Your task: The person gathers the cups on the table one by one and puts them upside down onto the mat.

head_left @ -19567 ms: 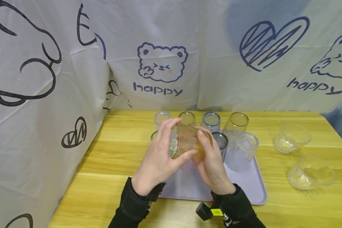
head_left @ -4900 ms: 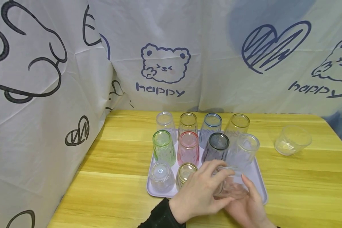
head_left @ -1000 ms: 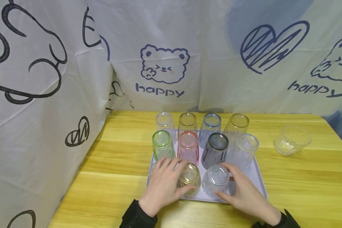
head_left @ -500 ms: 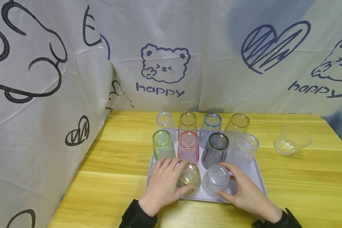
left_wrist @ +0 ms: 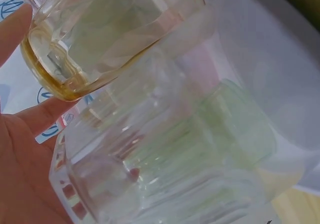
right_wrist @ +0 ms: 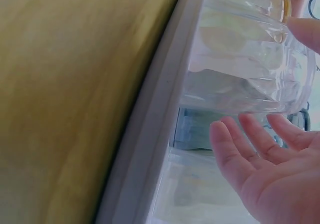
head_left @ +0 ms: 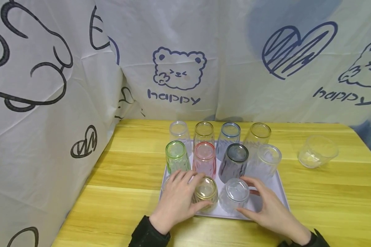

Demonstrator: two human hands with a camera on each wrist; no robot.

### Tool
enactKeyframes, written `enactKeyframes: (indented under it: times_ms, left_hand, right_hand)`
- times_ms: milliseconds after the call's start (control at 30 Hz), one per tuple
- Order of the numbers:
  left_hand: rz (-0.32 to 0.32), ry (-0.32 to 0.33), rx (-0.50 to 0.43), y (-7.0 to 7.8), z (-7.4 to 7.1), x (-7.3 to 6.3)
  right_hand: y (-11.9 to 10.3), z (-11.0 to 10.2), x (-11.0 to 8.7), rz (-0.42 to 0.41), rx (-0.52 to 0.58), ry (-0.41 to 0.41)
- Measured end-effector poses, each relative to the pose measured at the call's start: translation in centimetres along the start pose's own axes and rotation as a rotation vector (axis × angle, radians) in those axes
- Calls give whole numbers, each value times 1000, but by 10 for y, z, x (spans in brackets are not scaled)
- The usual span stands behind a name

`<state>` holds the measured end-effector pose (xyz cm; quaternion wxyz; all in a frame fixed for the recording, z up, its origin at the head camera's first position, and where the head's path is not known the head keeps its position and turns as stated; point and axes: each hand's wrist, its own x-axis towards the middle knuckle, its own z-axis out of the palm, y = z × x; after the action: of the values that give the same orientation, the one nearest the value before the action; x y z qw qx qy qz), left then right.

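In the head view, my left hand [head_left: 177, 195] holds an amber-tinted glass [head_left: 206, 188] between thumb and index finger. The glass stands upside down at the front of a lilac tray [head_left: 280, 188]. Just right of it is an upturned clear glass [head_left: 236, 192]. My right hand [head_left: 270, 207] is spread around this glass's right side, fingers loose; in the right wrist view the fingertips [right_wrist: 246, 119] lie right beside its wall. Another clear glass [left_wrist: 155, 179], mostly hidden by my left hand in the head view, shows in the left wrist view.
Behind are upturned green [head_left: 177, 157], pink [head_left: 204, 161], grey [head_left: 234, 163] and clear glasses [head_left: 267, 161], with several more in the back row. A clear tumbler [head_left: 315, 154] stands on the wooden table [head_left: 120, 192] at right. A printed cloth [head_left: 235, 85] hangs behind.
Earlier both hands handled an amber glass, later a clear one, above the tray; both now stand at the front. One clear tumbler has left the table's right side. Lately my right hand loosened slightly rightward.
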<state>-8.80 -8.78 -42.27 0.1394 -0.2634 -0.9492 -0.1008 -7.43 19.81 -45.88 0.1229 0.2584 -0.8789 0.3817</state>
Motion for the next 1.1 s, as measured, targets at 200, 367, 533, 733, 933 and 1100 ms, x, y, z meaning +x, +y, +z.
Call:
enactKeyframes:
  times_ms: [200,367,533,733,933,1100]
  left_hand:
    - [6,36,7,1,-4,1]
    - [7,40,14,2,-10,2]
    - [30,54,12,4,-17,5]
    - [67,80,8,7,-26,12]
    - [97,90,7,14,-35,25]
    - [118,88,-12,26,-42,41]
  right_hand:
    - [0,-6,-4,17,80,28]
    - [1,-13,-9,61,161,26]
    - [3,-22,-14,75,231,34]
    - [5,-35,-17,82,271,54]
    - [9,-50,-20,118,264,85]
    - [17,-64,-22,112,359,132]
